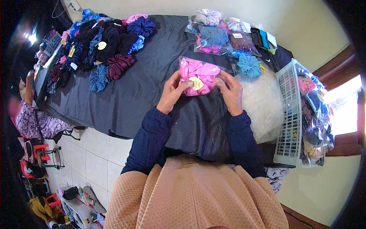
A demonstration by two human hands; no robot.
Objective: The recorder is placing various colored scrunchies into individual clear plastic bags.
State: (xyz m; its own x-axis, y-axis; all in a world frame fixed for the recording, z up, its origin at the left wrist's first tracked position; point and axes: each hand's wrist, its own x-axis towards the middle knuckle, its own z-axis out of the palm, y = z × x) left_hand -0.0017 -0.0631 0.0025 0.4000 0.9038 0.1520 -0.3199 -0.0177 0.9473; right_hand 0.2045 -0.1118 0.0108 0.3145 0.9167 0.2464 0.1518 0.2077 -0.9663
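Observation:
A pink scrunchie [200, 72] with a cream tag sits in a clear plastic bag, held just above the black-covered table [160, 49]. My left hand [171, 92] grips the bag's left side, thumb pressed on the tag. At the other side, my right hand [231, 92] pinches the bag's right edge between thumb and fingers. To the right of that hand lies a heap of empty clear plastic bags [263, 105]. A light blue scrunchie [249, 66] rests at the heap's far end, beyond my right hand.
Loose scrunchies [110, 42] in blue, black and maroon are piled at the far left. Bagged scrunchies [213, 36] lie at the back. A white plastic basket [286, 114] full of bagged ones stands tilted at the right edge. Another person [38, 118] is at the left.

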